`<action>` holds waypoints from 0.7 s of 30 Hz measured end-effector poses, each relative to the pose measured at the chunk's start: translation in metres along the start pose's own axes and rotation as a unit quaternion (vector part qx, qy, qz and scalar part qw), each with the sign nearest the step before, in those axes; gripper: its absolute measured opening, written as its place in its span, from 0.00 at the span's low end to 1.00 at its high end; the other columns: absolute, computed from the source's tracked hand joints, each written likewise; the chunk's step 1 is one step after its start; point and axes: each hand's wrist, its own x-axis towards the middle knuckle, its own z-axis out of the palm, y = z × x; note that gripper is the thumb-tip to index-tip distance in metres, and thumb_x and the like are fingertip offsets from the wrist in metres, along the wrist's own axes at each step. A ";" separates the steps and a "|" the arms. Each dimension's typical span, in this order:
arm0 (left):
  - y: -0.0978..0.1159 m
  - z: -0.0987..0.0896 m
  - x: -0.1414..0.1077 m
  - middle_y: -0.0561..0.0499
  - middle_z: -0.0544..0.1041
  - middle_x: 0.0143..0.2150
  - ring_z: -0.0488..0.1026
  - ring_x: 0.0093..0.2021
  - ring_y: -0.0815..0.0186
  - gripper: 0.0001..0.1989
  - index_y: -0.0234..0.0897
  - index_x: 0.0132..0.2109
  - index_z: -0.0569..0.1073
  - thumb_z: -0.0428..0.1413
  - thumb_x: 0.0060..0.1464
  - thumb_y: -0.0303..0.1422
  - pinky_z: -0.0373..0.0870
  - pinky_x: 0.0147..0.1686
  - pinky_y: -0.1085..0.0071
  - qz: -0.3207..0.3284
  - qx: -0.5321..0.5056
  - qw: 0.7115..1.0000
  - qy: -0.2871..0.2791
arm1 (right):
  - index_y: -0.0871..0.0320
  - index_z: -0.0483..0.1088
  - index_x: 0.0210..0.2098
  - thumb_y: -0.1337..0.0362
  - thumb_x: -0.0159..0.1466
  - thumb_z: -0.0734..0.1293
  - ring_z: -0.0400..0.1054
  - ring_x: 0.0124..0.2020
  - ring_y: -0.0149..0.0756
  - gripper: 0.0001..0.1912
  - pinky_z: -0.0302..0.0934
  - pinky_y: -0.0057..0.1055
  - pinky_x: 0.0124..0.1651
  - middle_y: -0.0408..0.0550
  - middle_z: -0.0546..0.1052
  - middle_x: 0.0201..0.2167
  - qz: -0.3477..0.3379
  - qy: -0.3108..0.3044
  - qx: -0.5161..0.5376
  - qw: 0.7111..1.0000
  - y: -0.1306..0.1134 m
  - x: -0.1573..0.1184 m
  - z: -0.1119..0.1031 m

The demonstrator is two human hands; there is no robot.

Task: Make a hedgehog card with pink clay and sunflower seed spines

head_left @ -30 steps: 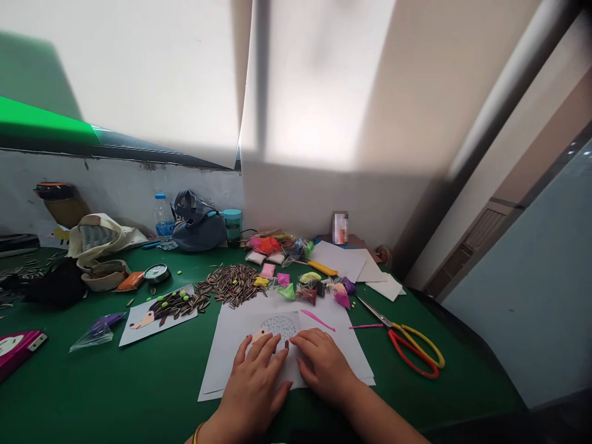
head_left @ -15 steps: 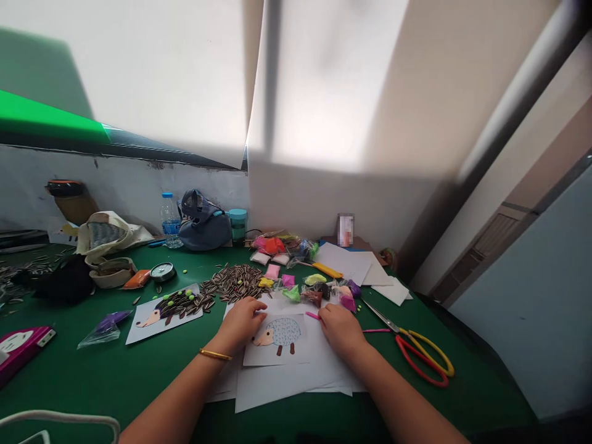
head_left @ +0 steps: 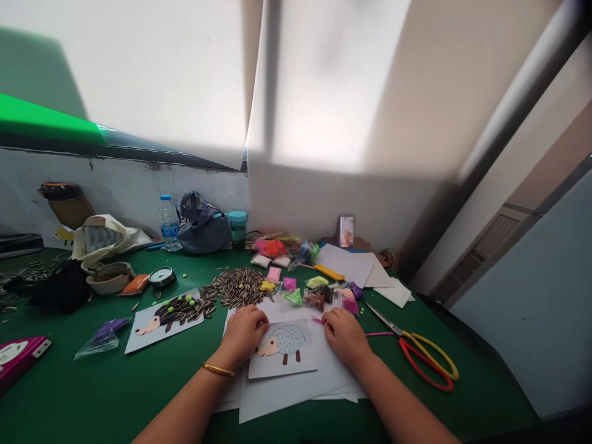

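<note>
A white card with a hedgehog picture (head_left: 290, 339) lies on blank white sheets (head_left: 277, 398); the animal has a blue-patterned back, peach face and brown legs. My left hand (head_left: 245, 330), with a gold bangle at the wrist, has its fingers bent together at the card's upper left corner. Right of the card, my right hand (head_left: 345, 333) pinches a thin pink strip (head_left: 317, 319), whose end sticks out left of the fingers. Another hedgehog card (head_left: 161, 324), partly covered with seeds and green dots, lies to the left.
A heap of striped seeds (head_left: 238, 285) and bags of coloured clay (head_left: 317, 300) lie beyond my hands. Scissors (head_left: 400, 333) with red and yellow handles rest at the right. A magenta power strip (head_left: 21, 357) is at the left, a water bottle (head_left: 169, 225) at the back.
The view has shifted slightly. The hedgehog card between my hands now sits a little further right and is turned slightly. The pink strip remains in my right hand.
</note>
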 end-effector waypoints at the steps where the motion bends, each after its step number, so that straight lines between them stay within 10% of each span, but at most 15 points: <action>1: 0.000 0.000 0.000 0.49 0.76 0.40 0.71 0.45 0.59 0.06 0.42 0.36 0.80 0.57 0.56 0.29 0.63 0.43 0.65 0.002 -0.004 1.000 0.000 | 0.56 0.73 0.36 0.70 0.66 0.60 0.66 0.39 0.37 0.11 0.57 0.31 0.43 0.47 0.73 0.35 -0.002 0.005 0.009 1.000 0.000 0.000 0.000; 12: 0.003 0.002 -0.001 0.50 0.77 0.39 0.72 0.44 0.60 0.06 0.41 0.35 0.79 0.57 0.56 0.29 0.62 0.42 0.66 0.016 -0.024 1.000 -0.009 | 0.57 0.74 0.37 0.68 0.67 0.61 0.67 0.40 0.40 0.10 0.59 0.33 0.45 0.49 0.74 0.36 -0.006 0.047 0.041 0.998 0.005 0.005 0.005; 21: 0.001 0.003 -0.001 0.50 0.78 0.40 0.73 0.44 0.59 0.05 0.42 0.37 0.80 0.58 0.56 0.31 0.62 0.43 0.65 0.013 -0.031 0.999 -0.006 | 0.50 0.70 0.56 0.66 0.60 0.70 0.60 0.58 0.50 0.25 0.56 0.45 0.56 0.52 0.70 0.57 -0.048 0.006 -0.044 0.998 -0.031 0.073 0.006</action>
